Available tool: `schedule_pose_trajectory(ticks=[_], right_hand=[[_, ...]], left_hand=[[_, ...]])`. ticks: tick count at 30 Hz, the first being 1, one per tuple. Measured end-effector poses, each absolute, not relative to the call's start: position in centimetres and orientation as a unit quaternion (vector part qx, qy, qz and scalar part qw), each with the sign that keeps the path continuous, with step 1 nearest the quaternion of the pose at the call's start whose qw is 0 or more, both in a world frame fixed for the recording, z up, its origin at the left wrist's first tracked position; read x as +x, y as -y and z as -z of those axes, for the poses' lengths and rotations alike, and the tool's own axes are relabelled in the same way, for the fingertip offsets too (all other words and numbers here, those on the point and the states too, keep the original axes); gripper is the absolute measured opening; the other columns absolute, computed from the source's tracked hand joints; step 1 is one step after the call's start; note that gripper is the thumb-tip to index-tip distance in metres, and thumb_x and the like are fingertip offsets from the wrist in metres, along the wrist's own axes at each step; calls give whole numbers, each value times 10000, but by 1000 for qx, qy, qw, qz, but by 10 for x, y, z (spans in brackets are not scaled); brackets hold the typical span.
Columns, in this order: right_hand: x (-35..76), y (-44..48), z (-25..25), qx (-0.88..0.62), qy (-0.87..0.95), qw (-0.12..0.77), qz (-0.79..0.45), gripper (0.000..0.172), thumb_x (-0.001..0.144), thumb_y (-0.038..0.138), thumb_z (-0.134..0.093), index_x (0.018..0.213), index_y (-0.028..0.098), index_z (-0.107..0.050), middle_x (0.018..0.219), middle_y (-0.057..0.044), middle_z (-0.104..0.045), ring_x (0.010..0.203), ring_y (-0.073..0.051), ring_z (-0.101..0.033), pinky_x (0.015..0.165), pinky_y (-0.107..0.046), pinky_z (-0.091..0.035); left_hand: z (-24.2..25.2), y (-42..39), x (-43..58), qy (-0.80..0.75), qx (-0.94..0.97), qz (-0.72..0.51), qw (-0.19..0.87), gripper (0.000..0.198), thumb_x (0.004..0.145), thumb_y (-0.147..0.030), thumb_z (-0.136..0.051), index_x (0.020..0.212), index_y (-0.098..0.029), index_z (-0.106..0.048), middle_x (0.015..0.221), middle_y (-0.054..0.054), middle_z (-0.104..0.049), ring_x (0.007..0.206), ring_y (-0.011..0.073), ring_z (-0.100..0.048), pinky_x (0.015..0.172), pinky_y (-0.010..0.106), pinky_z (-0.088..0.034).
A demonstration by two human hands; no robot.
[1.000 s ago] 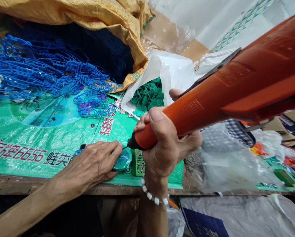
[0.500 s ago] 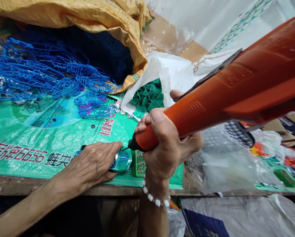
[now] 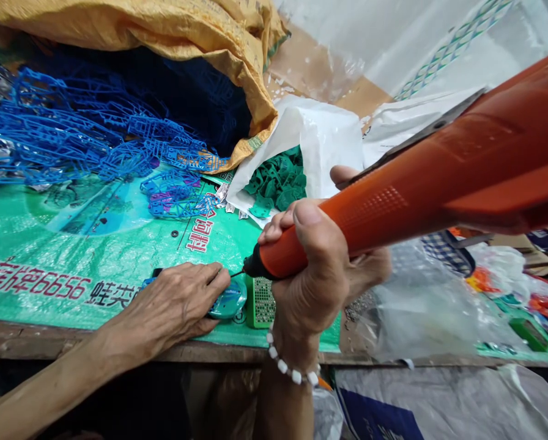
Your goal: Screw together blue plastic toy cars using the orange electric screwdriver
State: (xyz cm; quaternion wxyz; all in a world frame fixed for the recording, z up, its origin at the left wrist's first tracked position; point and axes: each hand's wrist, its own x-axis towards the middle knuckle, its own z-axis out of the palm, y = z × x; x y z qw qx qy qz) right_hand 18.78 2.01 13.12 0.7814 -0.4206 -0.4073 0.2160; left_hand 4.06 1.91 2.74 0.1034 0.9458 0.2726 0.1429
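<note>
- The right hand is clenched round the front of an orange electric screwdriver, thumb over the top and fingers curled underneath.
- The screwdriver's long axis runs from the upper right, close to the camera, down to the lower left. Its thin bit points left and slightly down.
- The bit's tip meets a small teal plastic casing, right at the fingertips of the left hand.
- The left hand lies flat over the casing, pressing it down. Only the casing's right end shows, close to the front edge of the tabletop.
- A green perforated tray sits just beside the casing, on its right, partly behind the right hand.
- A green printed woven sheet covers the tabletop under all of this.
- A white bead bracelet circles the right wrist.
- Toward the far left corner, tangled blue plastic frames spill from under a yellow sack.
- Behind the right hand, an open white bag holds dark green plastic parts.
- Crumpled clear plastic bags lie along the right side.
</note>
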Motion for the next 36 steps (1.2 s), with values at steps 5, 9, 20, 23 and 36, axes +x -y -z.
schedule_pose_trajectory(ticks=[5,9,20,23,36], right_hand=[[188,-21,-133,-412,404,787,-217,159,743,239,-794,772,300,-650,602,63,-573,415,-124,-487,375,-296,-412],[189,-22,-134,-413,413,786,-201,154,744,221,-763,740,302,-631,599,66,-563,412,-116,-481,369,-284,-410],[190,-22,-132,-415,420,779,-211,286,720,280,-818,964,335,-679,621,76,-591,442,-142,-523,372,-287,-430],[189,-21,-132,-417,427,774,-213,278,748,252,-787,988,345,-682,635,73,-591,454,-143,-526,376,-292,-433],[189,-26,-122,-453,418,758,-213,418,716,375,-852,1094,327,-679,663,66,-618,485,-160,-590,409,-298,-518]], left_hand=[[-27,-20,39,-272,946,-143,104,492,812,-175,-727,1169,-253,-398,1151,63,-645,988,279,-677,741,384,-544],[-27,-21,38,-272,945,-142,111,511,805,-166,-737,1180,-257,-402,1148,53,-647,987,276,-675,760,386,-535],[-26,-20,37,-274,936,-155,156,375,890,-214,-619,1200,-223,-408,985,16,-607,886,240,-636,734,345,-463],[-25,-20,37,-266,939,-163,147,344,926,-251,-598,1212,-211,-411,983,20,-602,885,236,-628,755,345,-459],[-35,-21,41,-270,938,-156,153,304,857,-212,-607,1116,-200,-447,967,26,-637,853,246,-641,736,352,-474]])
